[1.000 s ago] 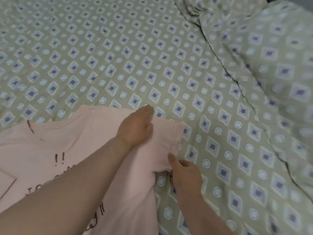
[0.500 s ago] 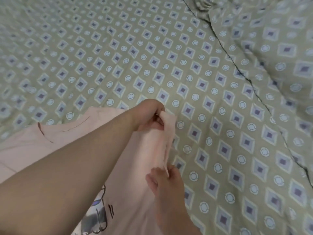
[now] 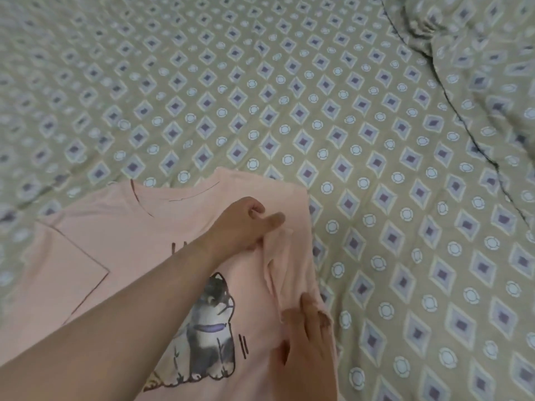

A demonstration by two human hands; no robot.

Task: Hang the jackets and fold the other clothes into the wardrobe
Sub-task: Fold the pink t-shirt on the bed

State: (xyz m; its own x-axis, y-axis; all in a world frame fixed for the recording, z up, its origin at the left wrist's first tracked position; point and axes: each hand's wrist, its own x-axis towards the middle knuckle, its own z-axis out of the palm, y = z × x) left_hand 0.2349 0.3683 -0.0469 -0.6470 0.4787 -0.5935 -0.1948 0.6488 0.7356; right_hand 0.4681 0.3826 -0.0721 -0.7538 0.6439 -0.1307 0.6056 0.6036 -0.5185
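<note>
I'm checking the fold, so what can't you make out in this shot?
Head view:
- Lettering on the pink T-shirt: covered by the left forearm.
- Its hem: cut off by the bottom edge.
- Grip of the right hand: fingertips blurred against fabric.
- Wardrobe, jackets: outside the frame.

left hand (image 3: 243, 227): curled, pinching shirt (image 3: 115, 241) | right hand (image 3: 304, 342): fingers flat, palm down

A patterned green bedsheet (image 3: 260, 96) meets a matching duvet (image 3: 492, 68).
</note>
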